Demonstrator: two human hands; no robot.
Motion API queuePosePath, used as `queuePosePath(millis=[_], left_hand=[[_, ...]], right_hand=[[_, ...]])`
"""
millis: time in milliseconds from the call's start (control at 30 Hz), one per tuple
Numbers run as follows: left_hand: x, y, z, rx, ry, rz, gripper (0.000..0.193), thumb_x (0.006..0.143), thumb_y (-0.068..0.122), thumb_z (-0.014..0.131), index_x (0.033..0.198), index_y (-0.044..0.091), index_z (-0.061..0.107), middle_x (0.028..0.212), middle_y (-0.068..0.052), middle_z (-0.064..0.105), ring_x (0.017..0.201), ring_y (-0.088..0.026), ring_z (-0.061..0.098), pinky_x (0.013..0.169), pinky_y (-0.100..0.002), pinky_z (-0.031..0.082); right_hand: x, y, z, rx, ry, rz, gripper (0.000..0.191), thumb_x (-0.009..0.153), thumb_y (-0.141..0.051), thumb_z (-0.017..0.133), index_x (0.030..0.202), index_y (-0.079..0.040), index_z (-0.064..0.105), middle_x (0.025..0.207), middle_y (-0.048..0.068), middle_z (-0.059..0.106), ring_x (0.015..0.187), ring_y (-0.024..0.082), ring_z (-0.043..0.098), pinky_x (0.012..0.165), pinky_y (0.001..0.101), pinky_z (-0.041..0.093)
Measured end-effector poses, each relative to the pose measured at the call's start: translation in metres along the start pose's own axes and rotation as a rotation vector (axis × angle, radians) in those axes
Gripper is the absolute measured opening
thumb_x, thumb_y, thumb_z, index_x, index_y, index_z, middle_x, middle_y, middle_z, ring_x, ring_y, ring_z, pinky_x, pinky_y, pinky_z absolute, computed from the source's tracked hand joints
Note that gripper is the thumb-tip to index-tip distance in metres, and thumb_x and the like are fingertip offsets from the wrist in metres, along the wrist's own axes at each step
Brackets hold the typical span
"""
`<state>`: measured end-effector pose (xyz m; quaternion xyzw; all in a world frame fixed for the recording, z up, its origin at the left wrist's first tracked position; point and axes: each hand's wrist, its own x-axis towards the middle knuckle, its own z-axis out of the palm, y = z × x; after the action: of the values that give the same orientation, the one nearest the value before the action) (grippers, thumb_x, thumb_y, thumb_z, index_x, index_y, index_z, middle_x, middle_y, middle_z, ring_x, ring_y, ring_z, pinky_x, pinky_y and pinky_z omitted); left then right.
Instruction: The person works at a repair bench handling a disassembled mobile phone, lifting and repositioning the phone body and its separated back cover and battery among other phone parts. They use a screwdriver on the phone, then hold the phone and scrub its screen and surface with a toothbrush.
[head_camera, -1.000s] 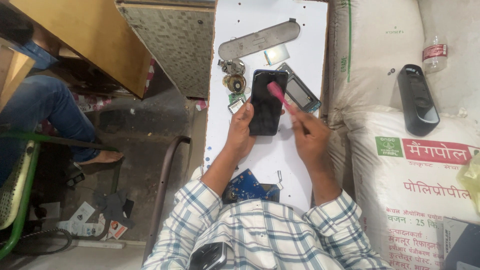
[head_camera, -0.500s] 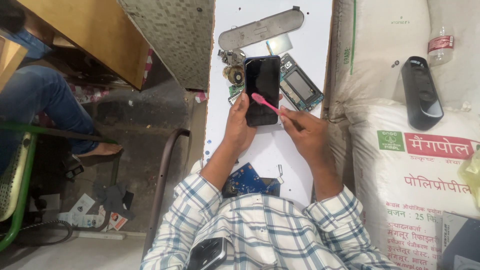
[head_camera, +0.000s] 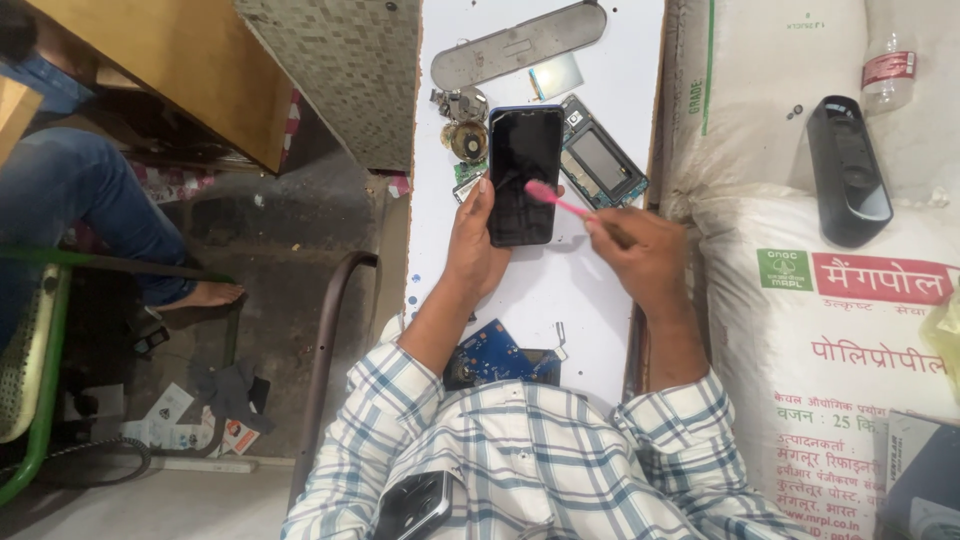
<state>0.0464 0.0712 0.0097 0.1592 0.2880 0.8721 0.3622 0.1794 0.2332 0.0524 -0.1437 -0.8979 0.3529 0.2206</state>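
While the left hand (head_camera: 478, 245) cups the dark phone (head_camera: 524, 175) by its lower left edge on the white table (head_camera: 620, 90), the right hand (head_camera: 640, 255) — wrist bent inward — pinches a pink brush (head_camera: 556, 199), its head resting on the phone's screen.

Grey oblong metal cover (head_camera: 518, 43) lay far on white counter (head_camera: 628, 90); opened phone frame (head_camera: 603, 165) right of centre; blue circuit board (head_camera: 490, 355) near; black remote (head_camera: 848, 170) rested on white sack (head_camera: 800, 330), right.
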Motion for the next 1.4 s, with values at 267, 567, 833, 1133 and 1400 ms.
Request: queuePosePath(millis=[267, 567, 833, 1133, 1400], left_hand=[[-0.0026, 0.0028, 0.0022, 0.02, -0.016, 0.012, 0.067, 0.11, 0.051, 0.043, 0.151, -0.002, 0.041, 0.135, -0.024, 0.063, 0.126, -0.032, 0.064, 0.11, -0.046, 0.053], [-0.0034, 0.0027, 0.0045, 0.007, 0.004, 0.017, 0.067, 0.108, 0.051, 0.046, 0.152, 0.001, 0.039, 0.141, -0.019, 0.059, 0.13, -0.032, 0.062, 0.112, -0.048, 0.052], [-0.0032, 0.0008, 0.0048, 0.006, 0.016, 0.008, 0.062, 0.108, 0.051, 0.045, 0.149, 0.003, 0.041, 0.139, -0.018, 0.06, 0.128, -0.034, 0.062, 0.111, -0.05, 0.052], [-0.0038, 0.0008, 0.0046, 0.022, 0.024, -0.003, 0.063, 0.107, 0.051, 0.046, 0.149, 0.005, 0.041, 0.139, -0.018, 0.06, 0.129, -0.033, 0.062, 0.112, -0.049, 0.051], [-0.0037, -0.0004, -0.0002, -0.009, -0.003, 0.012, 0.061, 0.108, 0.049, 0.045, 0.15, 0.005, 0.04, 0.143, -0.019, 0.059, 0.131, -0.034, 0.062, 0.114, -0.049, 0.052]], right_hand=[[-0.0014, -0.0027, -0.0037, 0.031, -0.12, 0.0, 0.014, 0.089, -0.015, 0.08, 0.099, -0.006, 0.079, 0.078, 0.006, 0.073, 0.062, 0.011, 0.065, 0.056, 0.027, 0.049], [0.0001, -0.0059, -0.0066, 0.018, -0.218, 0.06, 0.019, 0.089, -0.023, 0.08, 0.098, -0.007, 0.079, 0.079, 0.006, 0.075, 0.06, 0.013, 0.064, 0.056, 0.0288, 0.049], [-0.0009, -0.0084, -0.004, 0.027, -0.266, -0.129, 0.018, 0.09, -0.023, 0.081, 0.091, -0.005, 0.078, 0.078, 0.007, 0.073, 0.067, 0.015, 0.066, 0.061, 0.0289, 0.051], [-0.0013, -0.0072, -0.0099, 0.138, -0.264, -0.158, 0.02, 0.092, -0.025, 0.079, 0.095, -0.006, 0.078, 0.08, 0.005, 0.073, 0.064, 0.012, 0.064, 0.058, 0.0276, 0.05], [-0.0033, -0.0098, -0.0049, 0.065, -0.292, 0.113, 0.022, 0.09, -0.025, 0.078, 0.1, -0.005, 0.079, 0.075, 0.009, 0.072, 0.059, 0.018, 0.06, 0.057, 0.0326, 0.049]])
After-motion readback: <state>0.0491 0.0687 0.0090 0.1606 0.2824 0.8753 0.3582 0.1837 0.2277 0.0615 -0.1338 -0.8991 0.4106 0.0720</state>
